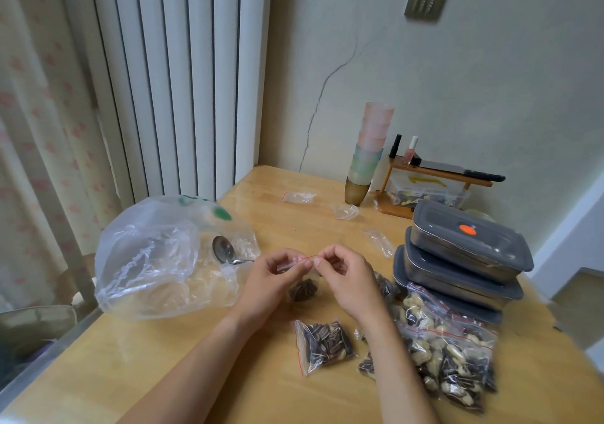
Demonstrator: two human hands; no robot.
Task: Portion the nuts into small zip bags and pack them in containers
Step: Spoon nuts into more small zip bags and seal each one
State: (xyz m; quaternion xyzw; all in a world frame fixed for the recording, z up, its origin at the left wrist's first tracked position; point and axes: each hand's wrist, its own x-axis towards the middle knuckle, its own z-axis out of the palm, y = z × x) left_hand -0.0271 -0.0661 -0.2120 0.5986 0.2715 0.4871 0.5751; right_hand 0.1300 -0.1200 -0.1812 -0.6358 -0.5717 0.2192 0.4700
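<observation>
At the far left of the wooden surface (170, 368) sits a large clear plastic bag (153, 260), crumpled and billowed open, with pale nuts dimly visible through its lower folds. Just right of it a metal spoon (224, 251) lies bowl-up, its handle pointing right toward the hands.

The left hand (277, 280) and right hand (343, 280) meet above the middle of the surface, each grip clamped on the red-lined top edge of a small zip bag (302, 289). Thumb and fingertips pinch the seal strip, which runs left to right between the hands. The bag hangs down from that strip, so its long axis is roughly upright, mouth at the top, with a clump of dark seeds at the bottom resting on or just above the wood; which one cannot be told.

Nearer the camera, a filled seed bag (327, 347) lies flat, its red seal along its left side. To its right is a heap of filled bags (451, 355) holding mixed nuts and seeds. Behind that heap stand three stacked grey lidded containers (464, 253). Further back a few empty zip bags (299, 196) lie scattered, near a tilted stack of pastel cups (367, 155).
</observation>
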